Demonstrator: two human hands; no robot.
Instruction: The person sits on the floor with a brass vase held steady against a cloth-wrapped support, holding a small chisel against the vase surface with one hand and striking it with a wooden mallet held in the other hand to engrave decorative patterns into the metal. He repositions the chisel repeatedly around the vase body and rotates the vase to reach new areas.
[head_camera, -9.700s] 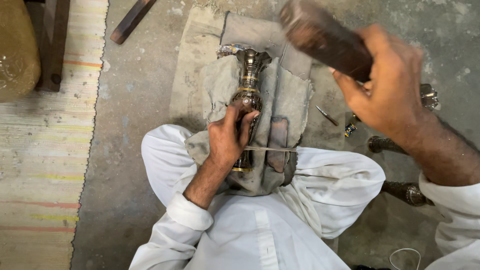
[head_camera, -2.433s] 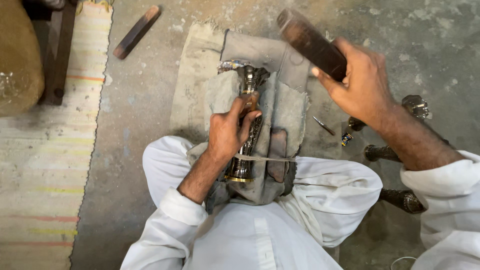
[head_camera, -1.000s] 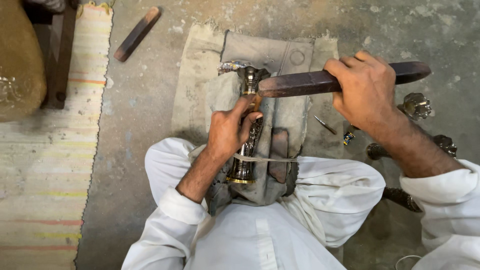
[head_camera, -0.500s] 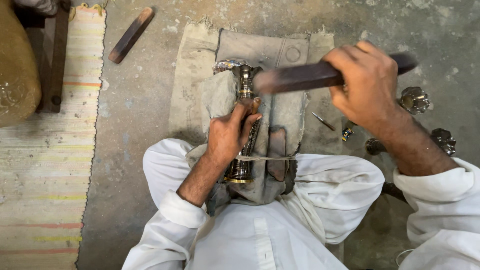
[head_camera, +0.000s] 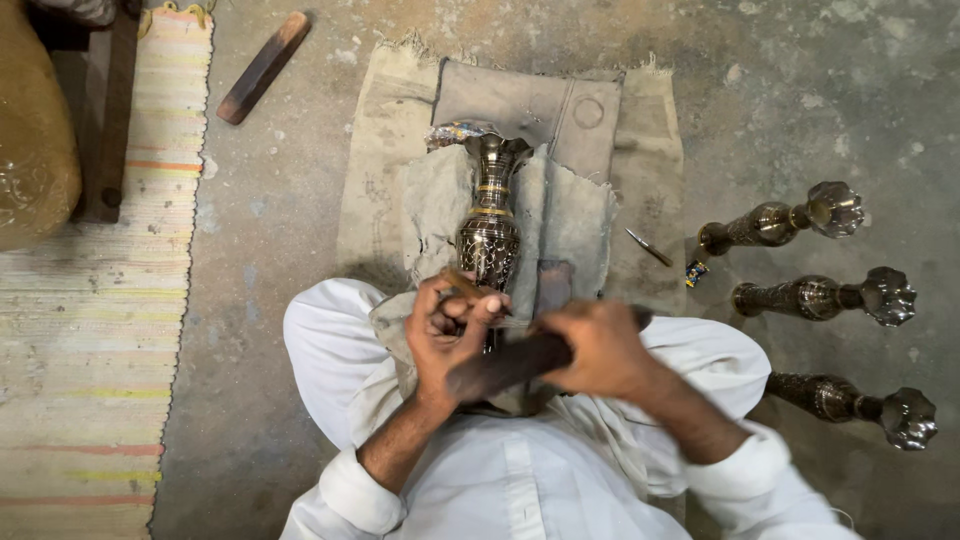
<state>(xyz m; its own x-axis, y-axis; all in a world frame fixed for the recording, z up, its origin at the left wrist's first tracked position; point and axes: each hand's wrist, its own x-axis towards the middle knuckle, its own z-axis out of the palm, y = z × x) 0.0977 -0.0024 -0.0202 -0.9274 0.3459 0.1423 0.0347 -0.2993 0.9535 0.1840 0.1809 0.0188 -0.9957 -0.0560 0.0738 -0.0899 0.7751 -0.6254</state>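
A dark engraved metal vase (head_camera: 489, 228) lies on a grey cloth (head_camera: 562, 218) between my knees, its mouth pointing away from me. My left hand (head_camera: 452, 333) is closed over the vase's lower body and pinches a small thin tool against it. My right hand (head_camera: 598, 349) grips a dark flat wooden bar (head_camera: 512, 364), held low and crosswise just below the left hand. The bar is blurred by motion. The base of the vase is hidden under my hands.
Three similar vases (head_camera: 775, 222) (head_camera: 822, 297) (head_camera: 862, 402) lie on the concrete floor at the right. A small pointed tool (head_camera: 649, 247) rests beside the cloth. A wooden stick (head_camera: 264, 66) lies at top left, next to a striped mat (head_camera: 90, 330).
My right hand has swung the wooden bar down from beside the vase's neck to just below my left hand. The left hand has slid lower on the vase.
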